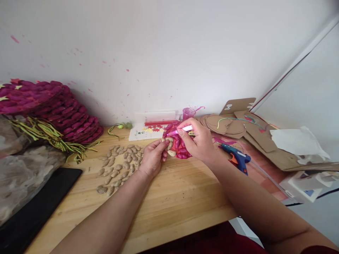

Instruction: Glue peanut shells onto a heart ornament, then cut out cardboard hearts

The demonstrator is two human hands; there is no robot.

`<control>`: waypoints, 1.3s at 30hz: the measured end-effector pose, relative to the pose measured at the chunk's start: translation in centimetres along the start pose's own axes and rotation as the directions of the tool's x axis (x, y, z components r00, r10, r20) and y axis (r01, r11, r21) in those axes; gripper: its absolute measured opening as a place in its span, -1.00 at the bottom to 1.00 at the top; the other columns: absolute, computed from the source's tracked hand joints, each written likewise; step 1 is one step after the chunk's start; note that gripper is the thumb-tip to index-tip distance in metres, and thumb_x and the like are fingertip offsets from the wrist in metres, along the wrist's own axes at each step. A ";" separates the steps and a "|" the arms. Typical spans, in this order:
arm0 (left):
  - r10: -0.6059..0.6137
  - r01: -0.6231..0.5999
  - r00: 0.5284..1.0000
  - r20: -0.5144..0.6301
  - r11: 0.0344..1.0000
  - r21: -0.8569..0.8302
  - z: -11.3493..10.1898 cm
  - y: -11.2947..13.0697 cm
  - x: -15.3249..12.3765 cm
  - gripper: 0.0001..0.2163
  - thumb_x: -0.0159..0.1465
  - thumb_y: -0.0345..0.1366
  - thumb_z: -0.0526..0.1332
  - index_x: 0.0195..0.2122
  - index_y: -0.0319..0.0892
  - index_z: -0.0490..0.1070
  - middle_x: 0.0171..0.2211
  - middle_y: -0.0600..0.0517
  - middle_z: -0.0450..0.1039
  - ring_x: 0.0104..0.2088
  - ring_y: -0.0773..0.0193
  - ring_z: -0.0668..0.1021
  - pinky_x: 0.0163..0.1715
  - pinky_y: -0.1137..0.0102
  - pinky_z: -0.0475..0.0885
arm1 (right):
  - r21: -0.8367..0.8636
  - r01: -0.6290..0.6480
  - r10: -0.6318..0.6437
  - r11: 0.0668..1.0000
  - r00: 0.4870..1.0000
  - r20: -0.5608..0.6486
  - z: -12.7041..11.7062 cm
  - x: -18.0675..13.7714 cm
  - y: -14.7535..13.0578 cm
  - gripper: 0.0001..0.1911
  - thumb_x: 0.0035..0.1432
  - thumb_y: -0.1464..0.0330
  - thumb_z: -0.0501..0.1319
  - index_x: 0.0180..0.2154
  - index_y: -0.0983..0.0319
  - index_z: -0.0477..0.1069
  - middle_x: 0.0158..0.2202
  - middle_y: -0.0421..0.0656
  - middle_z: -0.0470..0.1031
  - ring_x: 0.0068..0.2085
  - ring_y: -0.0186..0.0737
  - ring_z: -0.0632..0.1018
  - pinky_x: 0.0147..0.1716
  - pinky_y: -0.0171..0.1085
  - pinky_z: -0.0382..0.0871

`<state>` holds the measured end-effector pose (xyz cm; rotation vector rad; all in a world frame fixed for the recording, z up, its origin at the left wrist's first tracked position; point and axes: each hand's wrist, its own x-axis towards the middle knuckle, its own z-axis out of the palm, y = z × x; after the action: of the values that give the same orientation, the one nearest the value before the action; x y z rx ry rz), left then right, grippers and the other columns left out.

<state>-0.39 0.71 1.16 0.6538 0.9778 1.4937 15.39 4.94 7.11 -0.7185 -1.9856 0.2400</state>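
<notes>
My right hand (198, 139) is closed around a white and pink marker pen (187, 128). The pink tip points down at a craft piece (182, 144) covered in peanuts, most of them coloured magenta. My left hand (154, 155) pinches the left edge of that piece, beside a few uncoloured peanuts (170, 144). Part of the piece is hidden behind my right hand. Loose peanuts in their shells (127, 165) lie scattered on the wooden table (174, 197), left of my left hand.
Magenta peanut-covered pieces (69, 109) are stacked at left, near yellow-green yarn (50, 134), a plastic bag (31, 176) and a black flat object (45, 211). A white sheet (135, 134) and pink cup (188, 113) stand behind. Right are a glue gun (238, 158) and cardboard cutouts (225, 125).
</notes>
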 end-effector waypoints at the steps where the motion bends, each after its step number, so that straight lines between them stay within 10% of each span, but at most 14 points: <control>1: -0.001 0.001 1.000 0.000 1.000 0.002 0.0 0.0 0.0 -0.61 -0.12 -0.12 0.56 -0.57 -0.23 0.40 -0.68 0.17 0.25 -0.69 0.50 0.24 -0.75 0.56 0.08 | 0.000 -0.003 0.003 1.000 1.000 0.005 0.0 0.0 0.0 -0.95 0.34 0.34 0.21 -0.23 0.16 0.42 -0.30 -0.16 0.59 -0.27 -0.17 0.56 -0.18 -0.17 0.40; 24: -0.004 0.005 1.000 -0.013 0.999 0.042 0.0 0.0 -0.1 -0.60 -0.11 -0.08 0.55 -0.57 -0.21 0.38 -0.70 0.17 0.26 -0.69 0.49 0.25 -0.73 0.55 0.10 | -0.032 0.094 -0.092 0.995 0.994 0.064 0.4 -0.5 -1.0 -0.93 0.36 0.40 0.15 -0.24 0.17 0.36 -0.28 -0.13 0.56 -0.23 -0.17 0.53 -0.19 -0.19 0.38; 39: -0.005 0.005 1.000 0.000 0.996 0.094 0.0 0.0 -0.3 -0.62 -0.07 -0.07 0.52 -0.55 -0.19 0.37 -0.73 0.16 0.26 -0.70 0.48 0.23 -0.71 0.53 0.08 | 0.032 -0.062 0.060 0.998 0.997 0.058 -0.2 0.1 -0.1 -0.91 0.36 0.30 0.18 -0.24 0.16 0.38 -0.35 -0.18 0.55 -0.36 -0.24 0.50 -0.32 -0.22 0.34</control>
<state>-0.35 0.41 1.17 0.7183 1.0536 1.4497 15.50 4.90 7.37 -0.7593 -2.0104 0.3328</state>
